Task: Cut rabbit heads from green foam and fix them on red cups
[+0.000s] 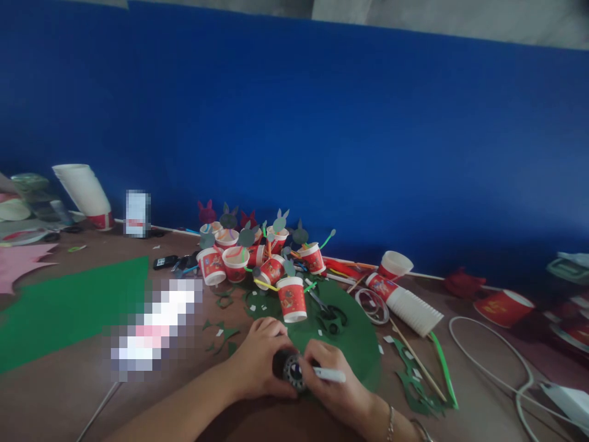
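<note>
My left hand [263, 359] is closed around a small black cylinder [281, 363] with a pale segmented ring on its end; its exact kind is unclear. In my right hand [329, 374], which is closed, there is a white pen [330, 374], its front end hidden by my fingers beside the ring. Both hands meet over the edge of a round green sheet [359, 350]. Just beyond them stands a red-and-white paper cup [291, 299] with green and yellow stems at its sides. Black-handled scissors [332, 314] lie on the green sheet.
Several decorated paper cups [235, 264] with animal-head cutouts crowd the back. Stacked cups [405, 301] lie at right near a white cable [510, 350]. Green scraps [411, 380] and a stick [418, 362] lie nearer. A green sheet [83, 301] covers the left, before a blue wall [322, 123].
</note>
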`<state>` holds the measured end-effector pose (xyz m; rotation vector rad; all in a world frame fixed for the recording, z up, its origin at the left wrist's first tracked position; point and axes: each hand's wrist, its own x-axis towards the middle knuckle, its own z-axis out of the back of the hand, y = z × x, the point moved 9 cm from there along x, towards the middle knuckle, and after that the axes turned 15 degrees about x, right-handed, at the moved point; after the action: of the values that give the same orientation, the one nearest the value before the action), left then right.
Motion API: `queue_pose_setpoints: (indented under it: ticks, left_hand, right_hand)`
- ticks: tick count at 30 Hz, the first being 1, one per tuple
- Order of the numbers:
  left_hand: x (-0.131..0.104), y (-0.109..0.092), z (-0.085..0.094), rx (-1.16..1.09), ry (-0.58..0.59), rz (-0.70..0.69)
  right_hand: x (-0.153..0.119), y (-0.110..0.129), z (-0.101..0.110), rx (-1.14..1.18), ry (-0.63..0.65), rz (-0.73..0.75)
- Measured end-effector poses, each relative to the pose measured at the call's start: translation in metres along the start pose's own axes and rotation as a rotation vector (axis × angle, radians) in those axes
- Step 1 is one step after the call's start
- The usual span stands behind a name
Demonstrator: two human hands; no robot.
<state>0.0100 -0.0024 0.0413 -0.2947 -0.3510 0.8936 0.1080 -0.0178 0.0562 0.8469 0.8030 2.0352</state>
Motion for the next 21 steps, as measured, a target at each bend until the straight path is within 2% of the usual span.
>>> queue_pose_setpoints:
  ticks: [3, 9, 10, 15, 18, 21]
  left_hand:
    - [0.000, 0.000, 0.001, -0.008, 0.016, 0.012]
    - [0.000, -0.001, 0.000, -0.011, 0.024, -0.003]
    - [0.000, 0.000, 0.000, -0.011, 0.021, 0.001]
    - [0.000, -0.002, 0.002, -0.012, 0.010, 0.012]
    - [0.000, -0.006, 0.010, -0.028, -0.020, -0.008]
    - [0.001, 0.000, 0.023, -0.036, -0.092, 0.054]
  right_hand:
    - [0.003, -0.022, 0.003, 0.192, -0.041, -0.205]
    - [0.016, -0.041, -0.006, 0.483, -0.019, -0.385]
    - [0.016, -0.046, -0.005, 0.533, -0.053, -0.425]
    - [0.005, -0.078, 0.015, 0.735, -0.404, -0.605]
    - [0.002, -0.084, 0.016, 0.826, -0.425, -0.618]
    - [0.000, -0.088, 0.016, 0.869, -0.427, -0.634]
